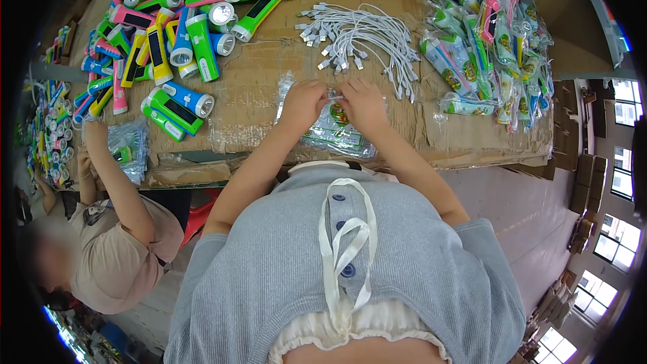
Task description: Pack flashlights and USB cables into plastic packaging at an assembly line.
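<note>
My left hand (303, 103) and my right hand (362, 104) are close together over the cardboard-topped table, fingers pinched. A short stretch of white USB cable (333, 97) shows between their fingertips; the rest of it is hidden by the hands. Beneath them lie clear plastic bags (335, 138) with green print. Just beyond is a bundle of white USB cables (367, 30), plugs mostly toward the left. Two flashlights, one green (172, 114) and one blue (191, 98), lie side by side to the left of my hands.
A heap of colourful flashlights (202, 44) covers the far left of the table. Bagged flashlights (482, 47) are piled at the right. On the left a co-worker (118, 243) reaches over the table near another stack of clear bags (128, 148). The table's near edge (472, 160) runs before me.
</note>
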Available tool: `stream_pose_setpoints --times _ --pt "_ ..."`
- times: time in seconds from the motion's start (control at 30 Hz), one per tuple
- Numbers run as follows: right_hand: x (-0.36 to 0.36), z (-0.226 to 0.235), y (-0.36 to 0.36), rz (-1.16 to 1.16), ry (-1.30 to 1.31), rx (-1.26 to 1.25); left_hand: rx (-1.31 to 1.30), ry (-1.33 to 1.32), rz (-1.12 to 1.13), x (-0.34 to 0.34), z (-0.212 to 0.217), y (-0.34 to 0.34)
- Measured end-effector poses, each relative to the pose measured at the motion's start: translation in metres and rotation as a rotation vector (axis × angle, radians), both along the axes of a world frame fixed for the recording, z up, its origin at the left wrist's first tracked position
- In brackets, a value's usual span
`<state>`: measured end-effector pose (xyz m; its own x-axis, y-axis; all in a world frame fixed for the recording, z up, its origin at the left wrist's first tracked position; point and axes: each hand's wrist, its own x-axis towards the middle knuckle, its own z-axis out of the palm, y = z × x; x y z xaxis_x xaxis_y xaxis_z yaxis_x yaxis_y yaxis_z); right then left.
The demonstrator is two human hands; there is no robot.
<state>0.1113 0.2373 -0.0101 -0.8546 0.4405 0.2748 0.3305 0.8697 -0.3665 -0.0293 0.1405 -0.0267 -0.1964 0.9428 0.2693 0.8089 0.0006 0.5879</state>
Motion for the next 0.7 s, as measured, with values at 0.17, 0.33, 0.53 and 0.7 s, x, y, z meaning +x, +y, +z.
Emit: stream_pose_setpoints --times 0.17,0.33,0.53,0.7 --pt "0.031 0.009 0.017 -0.093 -0.048 0.006 0.091 -0.124 0.120 -0.015 -0.003 -0.017" --pt "0.022 0.036 0.010 0.031 -0.100 -0.113 0.054 -0.041 0.030 -0.020 0.006 -0.027" --pt "-0.018 0.016 0.007 0.179 -0.197 -0.368 0.023 0.047 -0.022 -0.013 0.008 -0.026" --pt "-0.031 0.013 0.015 0.260 -0.386 -0.427 0.117 0.113 -0.072 -0.010 0.003 -0.027"
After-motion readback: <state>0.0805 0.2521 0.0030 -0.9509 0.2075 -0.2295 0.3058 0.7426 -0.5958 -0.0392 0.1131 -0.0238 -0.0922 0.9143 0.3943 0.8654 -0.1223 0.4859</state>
